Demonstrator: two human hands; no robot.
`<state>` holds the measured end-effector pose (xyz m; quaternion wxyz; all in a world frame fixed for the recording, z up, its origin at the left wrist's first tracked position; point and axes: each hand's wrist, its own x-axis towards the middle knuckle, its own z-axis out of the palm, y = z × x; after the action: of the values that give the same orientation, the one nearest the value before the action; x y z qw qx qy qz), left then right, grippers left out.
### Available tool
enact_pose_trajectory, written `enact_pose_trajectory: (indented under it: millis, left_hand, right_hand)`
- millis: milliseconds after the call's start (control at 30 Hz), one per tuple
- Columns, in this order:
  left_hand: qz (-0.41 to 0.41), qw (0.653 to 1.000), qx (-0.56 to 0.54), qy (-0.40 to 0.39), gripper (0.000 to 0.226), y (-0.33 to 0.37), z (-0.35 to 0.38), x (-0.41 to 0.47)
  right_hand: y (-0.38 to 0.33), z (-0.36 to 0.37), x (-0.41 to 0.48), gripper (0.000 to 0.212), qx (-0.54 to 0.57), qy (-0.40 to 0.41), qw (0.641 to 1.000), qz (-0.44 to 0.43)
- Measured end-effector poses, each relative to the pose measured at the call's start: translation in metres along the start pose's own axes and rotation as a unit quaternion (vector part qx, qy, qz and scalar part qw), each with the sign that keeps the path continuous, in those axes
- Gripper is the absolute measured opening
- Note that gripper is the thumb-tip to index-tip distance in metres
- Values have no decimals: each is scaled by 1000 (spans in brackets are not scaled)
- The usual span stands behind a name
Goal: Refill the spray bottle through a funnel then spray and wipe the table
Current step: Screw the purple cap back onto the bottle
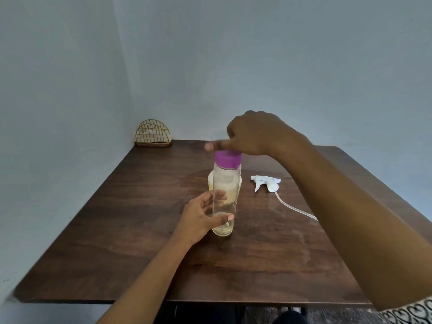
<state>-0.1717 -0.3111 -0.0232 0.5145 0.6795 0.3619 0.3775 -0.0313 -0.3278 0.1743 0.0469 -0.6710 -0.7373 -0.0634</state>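
Left hand grip: the left hand (203,213) is wrapped around the lower half of the clear bottle (225,181), thumb in front and fingers round the far side, steadying it upright on the table (117,230).
Right hand grip: the right hand (254,134) sits on top of the purple cap (228,159) with its fingers curled down around it. They are blurred, so I cannot tell how firm the hold is.
Step in hand: it looks to me like opening the supply bottle before pouring; the cap is on.
Trigger head: the white trigger head (265,182) lies on its side with its tube (294,208) trailing toward the right arm, well apart from both hands, so the spray bottle is already uncapped.
Pale container: a pale container (211,181) stands just behind the clear bottle, mostly hidden. I can't say whether it is the spray bottle, and I see no funnel.
Next move: twist the cap free while the left hand resists the turn, then set it aside.
Far corner: a wire holder (153,134) stands by the wall.
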Motion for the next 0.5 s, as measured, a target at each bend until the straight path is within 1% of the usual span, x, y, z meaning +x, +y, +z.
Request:
enact_pose_trajectory:
  millis: [33, 67, 100, 133, 167, 200, 233, 267, 333, 367, 467, 500]
  left_hand:
    - [-1, 1000, -1, -1, 57, 0, 0, 0]
    - [-2, 1000, -1, -1, 57, 0, 0, 0]
    - [-2, 1000, -1, -2, 57, 1, 0, 0]
    - [-2, 1000, -1, -3, 56, 1, -1, 0]
    - [-1, 1000, 1, -3, 56, 1, -1, 0]
    - [0, 1000, 1, -3, 57, 1, -1, 1]
    - [0, 1000, 1, -2, 57, 0, -1, 1]
    - [-1, 1000, -1, -1, 58, 0, 0, 1]
    - [-2, 1000, -5, 1, 57, 0, 0, 1]
    - [-2, 1000, -5, 1, 57, 0, 0, 0]
    - [1, 1000, -4, -1, 56, 1, 0, 0]
    - [-1, 1000, -4, -3, 56, 1, 0, 0]
  right_hand:
    - [1, 0, 0, 70, -3, 36, 999, 11]
    - [6, -1, 0, 67, 10, 58, 998, 3]
    - [10, -3, -2, 58, 44, 57, 997, -24]
    - [16, -7, -5, 44, 84, 25, 994, -63]
    - [20, -13, -10, 33, 119, -37, 987, -105]
    - [22, -16, -15, 36, 143, -109, 975, -132]
    - [21, -16, -18, 42, 154, -154, 965, -147]
    - [20, -13, -18, 45, 147, -165, 964, -146]
    - [14, -4, -13, 45, 112, -128, 979, -111]
    - [11, -1, -11, 50, 97, -101, 987, -81]
    - [4, -2, -14, 83, 49, -21, 998, 14]
    - [7, -5, -15, 89, 49, 13, 998, 40]
